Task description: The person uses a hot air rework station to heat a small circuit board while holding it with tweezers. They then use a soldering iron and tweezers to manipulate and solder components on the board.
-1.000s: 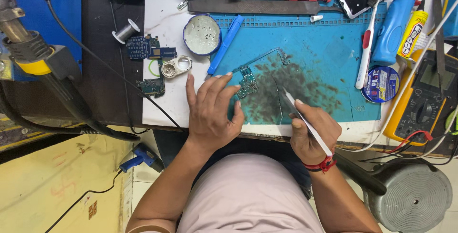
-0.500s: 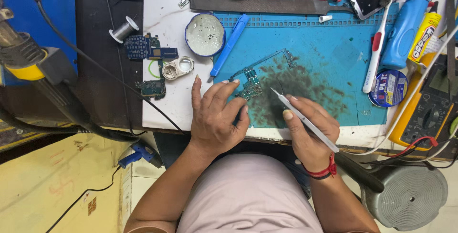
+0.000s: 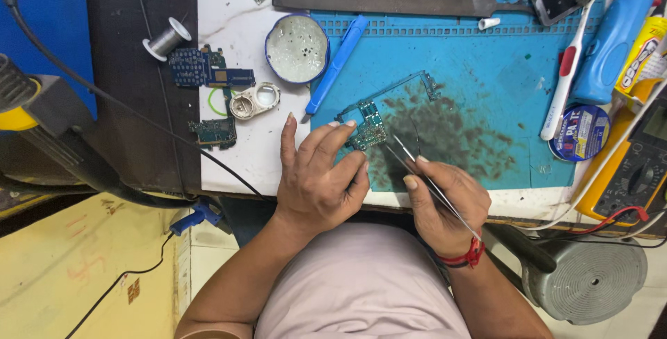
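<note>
1. The left hand rests on the near edge of the surface, fingers spread; its fingertips press on the near-left end of the small green circuit board to pin it down. It holds nothing else.
2. The right hand is clamped on metal tweezers, whose tips reach the board's near side. Whether the tips pinch a component cannot be told.
3. The board lies on the blue work mat, toward the mat's near-left corner, beside a dark smudged patch.
4. Risk: the board is held by fingertip pressure alone. A sideways push from the tweezers could skid it toward the near edge, which is close.
5. Risk: any small part lifted could spring from the tips and be lost in the dark smudge or over the edge.
6. Open room: the mat's middle and far-right are bare. The left is crowded by a blue pry tool, a round tin dish and loose boards.
7. The right edge is lined by a toothbrush, a blue bottle and a yellow multimeter; a wide elbow swing could knock them.
</note>
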